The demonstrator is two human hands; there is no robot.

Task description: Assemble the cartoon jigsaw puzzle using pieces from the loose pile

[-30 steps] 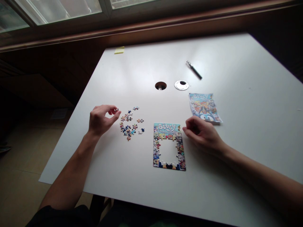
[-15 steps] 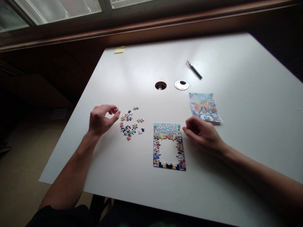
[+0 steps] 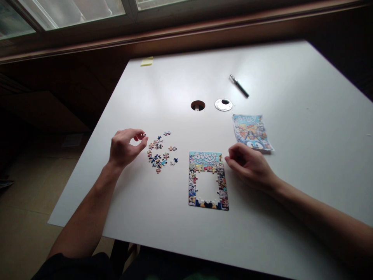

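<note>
Between thumb and fingertips my left hand (image 3: 126,147) pinches a small puzzle piece (image 3: 143,135), just left of a loose heap of puzzle pieces (image 3: 157,157). A partly assembled jigsaw puzzle (image 3: 192,186) lies flat in front of me; its border is joined around an open middle where the white tabletop shows, and "Bluey" is printed along its top. My right hand (image 3: 247,163) rests on the table at the puzzle's upper right corner, fingers curled closed. Whether anything is inside them is hidden. Beyond that hand lies a printed picture sheet (image 3: 252,130) with matching artwork.
On the white table (image 3: 163,225) there is a round cable hole (image 3: 197,105), with its metal cover (image 3: 223,104) beside it. A dark pen-like object (image 3: 239,86) lies farther back. A yellow sticky note (image 3: 147,61) is at the far left corner, below the window (image 3: 75,11).
</note>
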